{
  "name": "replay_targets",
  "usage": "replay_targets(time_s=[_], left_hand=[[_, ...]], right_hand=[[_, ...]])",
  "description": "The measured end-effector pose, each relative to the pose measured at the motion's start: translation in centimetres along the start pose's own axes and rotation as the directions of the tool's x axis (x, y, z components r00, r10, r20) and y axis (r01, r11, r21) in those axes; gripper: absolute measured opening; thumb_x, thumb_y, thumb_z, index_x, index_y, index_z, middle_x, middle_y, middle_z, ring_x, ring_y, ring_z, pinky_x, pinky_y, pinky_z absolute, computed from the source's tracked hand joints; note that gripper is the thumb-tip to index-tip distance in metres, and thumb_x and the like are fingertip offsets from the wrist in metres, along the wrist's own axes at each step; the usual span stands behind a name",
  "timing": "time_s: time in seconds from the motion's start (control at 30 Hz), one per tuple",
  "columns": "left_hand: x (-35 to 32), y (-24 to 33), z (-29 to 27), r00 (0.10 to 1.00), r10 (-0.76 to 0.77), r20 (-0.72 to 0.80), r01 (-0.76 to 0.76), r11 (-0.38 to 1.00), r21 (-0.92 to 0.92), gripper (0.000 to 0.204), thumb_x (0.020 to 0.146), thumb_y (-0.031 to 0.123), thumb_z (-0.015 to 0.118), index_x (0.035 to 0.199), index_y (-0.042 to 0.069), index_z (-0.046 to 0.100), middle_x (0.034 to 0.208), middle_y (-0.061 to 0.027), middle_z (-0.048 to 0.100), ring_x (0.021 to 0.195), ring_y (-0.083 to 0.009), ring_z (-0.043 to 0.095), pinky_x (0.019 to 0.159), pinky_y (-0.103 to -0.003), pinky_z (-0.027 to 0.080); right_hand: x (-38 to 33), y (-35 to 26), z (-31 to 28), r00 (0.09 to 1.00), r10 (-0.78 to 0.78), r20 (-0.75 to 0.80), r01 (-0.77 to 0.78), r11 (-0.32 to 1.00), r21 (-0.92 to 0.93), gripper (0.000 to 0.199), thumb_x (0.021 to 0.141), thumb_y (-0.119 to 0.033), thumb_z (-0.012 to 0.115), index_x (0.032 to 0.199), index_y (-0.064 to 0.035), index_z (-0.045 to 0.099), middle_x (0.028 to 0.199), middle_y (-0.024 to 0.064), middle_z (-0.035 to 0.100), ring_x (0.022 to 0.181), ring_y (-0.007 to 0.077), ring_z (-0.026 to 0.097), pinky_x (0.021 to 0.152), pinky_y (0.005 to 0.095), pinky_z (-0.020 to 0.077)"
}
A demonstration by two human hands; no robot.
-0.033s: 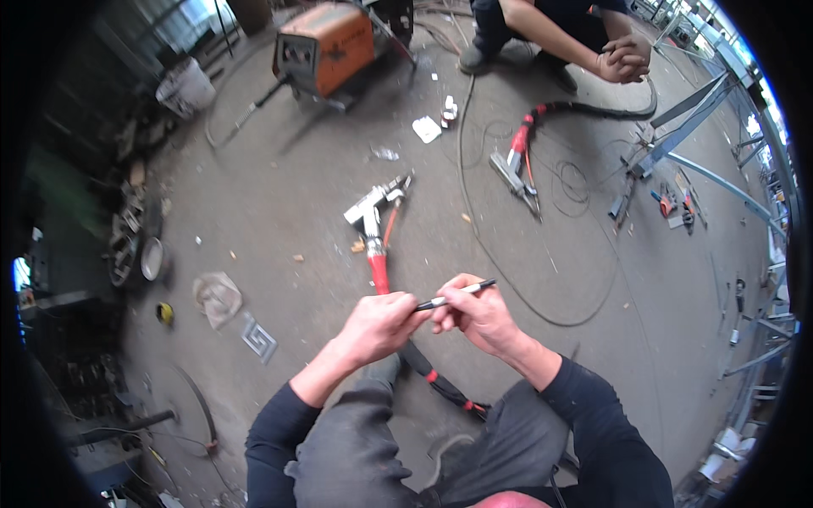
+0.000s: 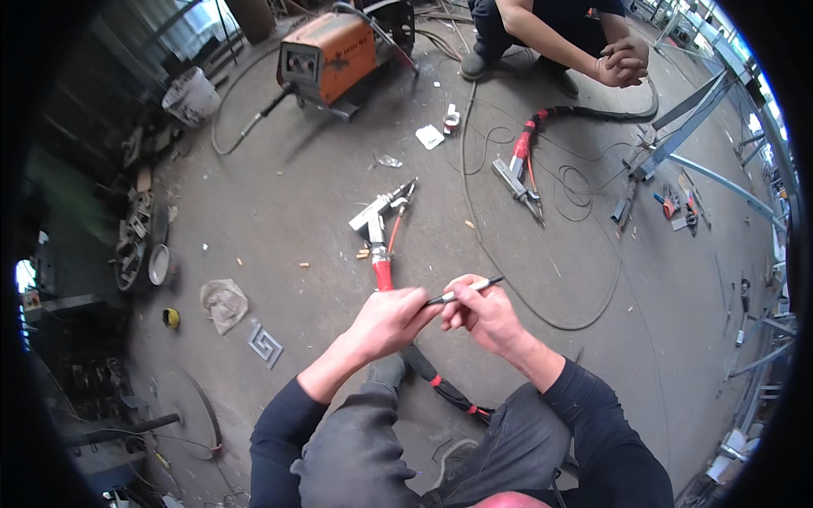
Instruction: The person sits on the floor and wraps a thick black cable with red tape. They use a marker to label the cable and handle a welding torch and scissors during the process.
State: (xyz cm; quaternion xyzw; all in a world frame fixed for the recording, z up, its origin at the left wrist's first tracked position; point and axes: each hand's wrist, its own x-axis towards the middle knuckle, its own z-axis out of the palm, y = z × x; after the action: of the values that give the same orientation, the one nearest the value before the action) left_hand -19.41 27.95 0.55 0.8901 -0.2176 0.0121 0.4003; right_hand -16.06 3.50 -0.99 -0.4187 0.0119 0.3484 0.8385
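A slim pen-like rod (image 2: 447, 297), dark at its ends and pale in between, is held crosswise between my two hands. My left hand (image 2: 385, 322) is closed around its left end, slightly blurred, and its fingers hide that tip. The thumb and fingers of my right hand (image 2: 486, 315) pinch the rod farther along, with the dark right tip sticking out past them. Just beyond my left hand, a silver torch-like gun (image 2: 373, 222) with a red sleeve (image 2: 383, 275) lies on the floor. Its black cable (image 2: 428, 372), banded in red, runs back between my legs.
Ahead stands an orange machine (image 2: 343, 59). Another person's clasped hands (image 2: 624, 63) are at upper right, near a second red-handled gun (image 2: 518, 178). A flat metal piece with a key pattern (image 2: 266, 343), a crumpled bag (image 2: 224, 305) and a yellow tape roll (image 2: 171, 318) lie left.
My left hand has shifted slightly right, with the rod still between both hands. The whole view has moved a little. The other person's hands stay clasped.
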Motion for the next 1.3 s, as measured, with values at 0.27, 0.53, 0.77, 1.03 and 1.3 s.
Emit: replay_targets(time_s=[0.27, 0.53, 0.77, 1.03, 1.3], left_hand=[[13.1, -13.5, -1.5, 0.803, -0.591, 0.073, 0.514, 0.627, -0.585, 0.039, 0.12, 0.036, 0.062, 0.103, 0.003, 0.072, 0.077, -0.0005, 0.064, 0.058, -0.0108, 0.059, 0.056, -0.031, 0.054], [27.0, -32.5, -13.6, 0.584, -0.721, -0.373, 0.418, 0.661, -0.623, 0.025, 0.111, 0.024, 0.076, 0.106, 0.0, 0.078, 0.079, -0.0053, 0.07, 0.06, -0.0156, 0.064, 0.054, -0.035, 0.054], [39.3, -40.8, -26.4, 0.358, -0.552, -0.753, 0.677, 0.709, -0.197, 0.036, 0.099, 0.036, 0.085, 0.124, 0.011, 0.09, 0.121, -0.0158, 0.088, 0.119, -0.0319, 0.083, 0.109, -0.046, 0.061], [48.1, -44.8, -32.1, 0.349, -0.58, -0.736, 0.782, 0.613, -0.112, 0.036, 0.104, 0.045, 0.082, 0.134, 0.025, 0.088, 0.132, -0.0076, 0.086, 0.121, -0.0244, 0.081, 0.105, -0.041, 0.062], [49.1, -47.2, -31.4, 0.387, -0.473, -0.792, 0.739, 0.673, -0.041, 0.064, 0.103, 0.046, 0.081, 0.159, 0.016, 0.07, 0.153, -0.0206, 0.075, 0.14, -0.0333, 0.074, 0.12, -0.046, 0.056]], right_hand=[[-1.5, -2.5, -10.4, 0.928, -0.215, -0.303, 0.075, 0.907, -0.414, 0.036, 0.115, -0.022, 0.074, 0.143, -0.0004, 0.07, 0.102, 0.0099, 0.082, 0.083, 0.014, 0.077, 0.078, 0.0314, 0.0655], [-7.0, -3.0, -17.5, 0.853, -0.205, -0.48, -0.1, 0.838, -0.536, 0.032, 0.111, -0.011, 0.076, 0.14, 0.0025, 0.071, 0.099, 0.0102, 0.082, 0.082, 0.0138, 0.075, 0.077, 0.03, 0.0634], [-12.7, -1.7, -23.6, 0.645, -0.247, -0.723, -0.292, 0.795, -0.532, 0.03, 0.11, -0.009, 0.074, 0.138, 0.0032, 0.07, 0.093, 0.0095, 0.08, 0.077, 0.0129, 0.074, 0.071, 0.0306, 0.0623], [-18.0, 1.5, -21.3, 0.478, -0.16, -0.864, -0.48, 0.776, -0.409, 0.027, 0.11, -0.004, 0.071, 0.135, 0.0041, 0.069, 0.091, 0.0079, 0.078, 0.073, 0.0123, 0.073, 0.067, 0.0296, 0.0612], [-21.0, 1.5, -18.0, 0.456, -0.137, -0.879, -0.491, 0.785, -0.377, 0.016, 0.105, -0.003, 0.077, 0.119, 0.0047, 0.075, 0.085, 0.0044, 0.076, 0.072, 0.01, 0.071, 0.063, 0.0288, 0.0586]])
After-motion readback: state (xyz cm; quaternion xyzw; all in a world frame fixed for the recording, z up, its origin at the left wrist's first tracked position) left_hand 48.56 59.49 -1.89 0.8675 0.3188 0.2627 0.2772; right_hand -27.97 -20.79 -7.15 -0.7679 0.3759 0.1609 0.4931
